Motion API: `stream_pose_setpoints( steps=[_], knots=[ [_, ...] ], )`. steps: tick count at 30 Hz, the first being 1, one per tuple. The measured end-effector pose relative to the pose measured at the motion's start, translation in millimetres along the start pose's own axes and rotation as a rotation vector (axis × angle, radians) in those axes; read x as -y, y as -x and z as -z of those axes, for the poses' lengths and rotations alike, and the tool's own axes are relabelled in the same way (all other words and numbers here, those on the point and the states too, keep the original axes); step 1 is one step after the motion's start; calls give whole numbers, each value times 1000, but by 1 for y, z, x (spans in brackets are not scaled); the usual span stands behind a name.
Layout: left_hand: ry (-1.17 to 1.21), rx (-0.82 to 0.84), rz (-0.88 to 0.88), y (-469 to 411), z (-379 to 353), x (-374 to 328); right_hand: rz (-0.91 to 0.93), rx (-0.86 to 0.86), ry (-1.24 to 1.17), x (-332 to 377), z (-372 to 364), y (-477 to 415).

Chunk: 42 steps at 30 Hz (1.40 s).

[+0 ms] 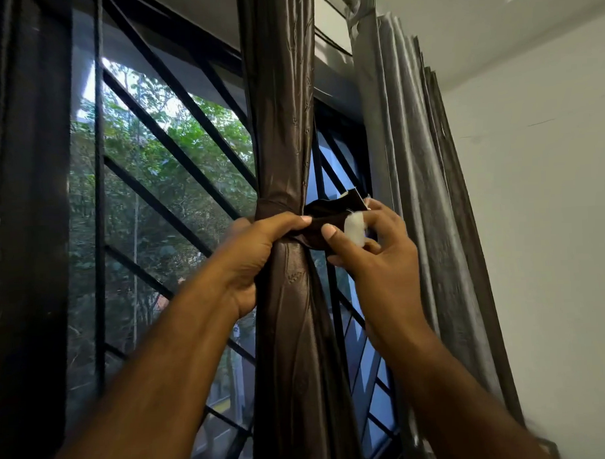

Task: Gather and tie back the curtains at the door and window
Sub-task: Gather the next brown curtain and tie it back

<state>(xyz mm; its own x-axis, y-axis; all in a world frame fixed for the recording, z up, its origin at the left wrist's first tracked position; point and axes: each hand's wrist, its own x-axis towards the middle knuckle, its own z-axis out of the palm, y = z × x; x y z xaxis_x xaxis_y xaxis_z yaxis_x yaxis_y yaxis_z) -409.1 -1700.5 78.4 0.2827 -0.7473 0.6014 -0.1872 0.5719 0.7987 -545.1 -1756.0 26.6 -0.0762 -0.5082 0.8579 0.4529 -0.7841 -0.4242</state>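
Left hand [254,265]: fingers curled round the gathered brown curtain [283,120], thumb pressing the dark tie band [331,211] against it. Right hand [377,261]: fingers [332,238] pinch the band's loose end beside its white patch [354,229]. Farther off, a grey curtain [411,156] hangs at right, with the barred window [174,144] behind.

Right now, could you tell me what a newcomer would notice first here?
The gathered brown curtain at centre, a dark tie-back band round its middle. The left hand grips the curtain there; the right hand pinches the band's loose end, which bears a white patch. Behind stands a black diagonal grille.
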Motion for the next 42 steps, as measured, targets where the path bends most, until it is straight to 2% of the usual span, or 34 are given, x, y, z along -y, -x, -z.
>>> stream_pose_setpoints(
  steps=[3,6,7,8,11,13,17,21,24,26,28,31,33,35,38,42],
  knots=[
    [-42,-42,-14,-1,-1,1,17,60,-205,2,9,-10],
    [-63,-101,-33,-1,-5,4,22,70,-188,7,11,-19],
    [-112,-139,-89,0,-9,6,16,64,-193,8,10,-21],
    [-214,-212,-217,3,-12,9,9,59,-207,8,9,-23],
    [-630,-344,-791,18,-21,12,-27,52,-274,7,7,-22],
    [-809,-328,-957,23,-24,12,-48,54,-311,6,8,-22],
    [-742,-82,-822,25,-19,6,-66,46,-317,5,10,-24],
    [-861,-135,-711,16,-16,-2,-88,140,-349,5,13,-23],
    [-615,-152,-659,10,-9,-8,-117,247,-374,5,27,-25],
    [-535,-137,-660,7,-5,-10,-98,269,-277,3,35,-26],
    [-553,-131,-675,5,-6,-10,-11,297,-105,3,39,-25],
    [-558,-113,-676,1,-11,-8,242,312,268,6,38,-25],
    [-570,-69,-669,2,-13,-7,409,292,435,9,38,-26],
    [-575,-38,-656,2,-13,-6,523,262,517,13,37,-27],
    [-611,-18,-656,1,-15,-7,541,222,553,20,38,-31],
    [-681,37,-627,3,-17,-14,687,278,694,29,39,-40]
  ],
)
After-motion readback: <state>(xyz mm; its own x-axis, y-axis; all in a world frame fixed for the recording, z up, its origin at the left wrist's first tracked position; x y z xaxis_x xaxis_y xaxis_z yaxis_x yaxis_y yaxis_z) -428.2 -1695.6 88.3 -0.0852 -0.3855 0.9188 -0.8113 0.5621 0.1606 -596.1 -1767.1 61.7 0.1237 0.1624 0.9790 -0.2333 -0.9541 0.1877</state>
